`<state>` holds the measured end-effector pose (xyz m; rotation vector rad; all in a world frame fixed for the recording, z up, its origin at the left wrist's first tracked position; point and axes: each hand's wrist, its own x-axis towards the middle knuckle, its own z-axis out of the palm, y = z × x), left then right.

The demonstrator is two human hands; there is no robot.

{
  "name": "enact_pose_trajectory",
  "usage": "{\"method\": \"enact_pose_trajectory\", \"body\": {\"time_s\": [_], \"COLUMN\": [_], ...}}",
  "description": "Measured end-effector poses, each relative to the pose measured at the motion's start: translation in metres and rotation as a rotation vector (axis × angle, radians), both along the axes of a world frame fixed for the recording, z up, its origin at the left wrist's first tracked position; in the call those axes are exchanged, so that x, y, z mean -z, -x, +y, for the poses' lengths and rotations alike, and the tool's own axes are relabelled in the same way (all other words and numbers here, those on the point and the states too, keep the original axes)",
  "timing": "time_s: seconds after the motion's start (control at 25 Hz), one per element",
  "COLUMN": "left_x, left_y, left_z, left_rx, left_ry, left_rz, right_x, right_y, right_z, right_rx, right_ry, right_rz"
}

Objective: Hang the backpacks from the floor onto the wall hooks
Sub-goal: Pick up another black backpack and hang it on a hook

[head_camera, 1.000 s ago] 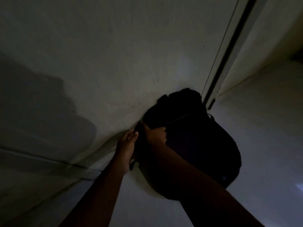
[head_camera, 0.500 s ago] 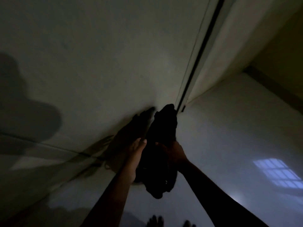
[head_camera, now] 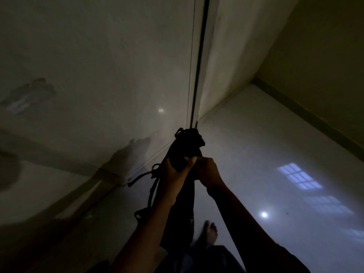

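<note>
Lifted off the floor (head_camera: 275, 154) since before, the backpack (head_camera: 187, 146) hangs from both hands: left (head_camera: 175, 174) and right (head_camera: 208, 172) closed on it, straps (head_camera: 151, 186) dangling left.

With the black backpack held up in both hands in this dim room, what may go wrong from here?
1. Loose straps dangle beside the backpack, above the bare foot; they might catch or trip.
2. Both the left hand and the right hand pinch the upper part only, so the bag may slip.
3. No hook shows in this dark view, so aiming at one may be hard.
</note>
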<state>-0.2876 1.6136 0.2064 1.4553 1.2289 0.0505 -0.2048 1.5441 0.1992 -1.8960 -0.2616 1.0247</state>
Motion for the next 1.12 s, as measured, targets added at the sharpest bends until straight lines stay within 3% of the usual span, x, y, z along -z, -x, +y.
{"method": "enact_pose_trajectory", "body": {"time_s": [0.24,0.44,0.6,0.76,0.92,1.0,1.12], "left_x": [-0.028,-0.046,-0.042,-0.040,-0.044,-0.046,-0.049], "left_y": [-0.005,-0.032,-0.050,-0.055,-0.051,-0.047,-0.042], "left_z": [-0.009,-0.007,-0.007,-0.007,0.012,0.018,0.022], "left_rx": [-0.054,0.150,0.259,0.478,0.641,0.707,0.821], "left_ry": [0.136,-0.016,-0.221,-0.365,-0.474,-0.497,-0.514], "left_rz": [-0.152,-0.269,-0.243,-0.220,-0.202,-0.207,-0.252], "right_x": [-0.039,-0.049,-0.049,-0.054,-0.069,-0.070,-0.063], "right_y": [0.016,0.007,-0.006,-0.013,-0.018,-0.025,-0.039], "right_z": [-0.036,-0.071,-0.100,-0.120,-0.127,-0.117,-0.093], "right_rx": [-0.015,0.087,0.244,0.159,0.225,0.114,-0.301], "right_ry": [-0.181,-0.331,-0.231,-0.009,-0.060,-0.061,0.017], "right_rz": [0.118,0.267,0.057,-0.243,-0.454,-0.559,-0.531]}}
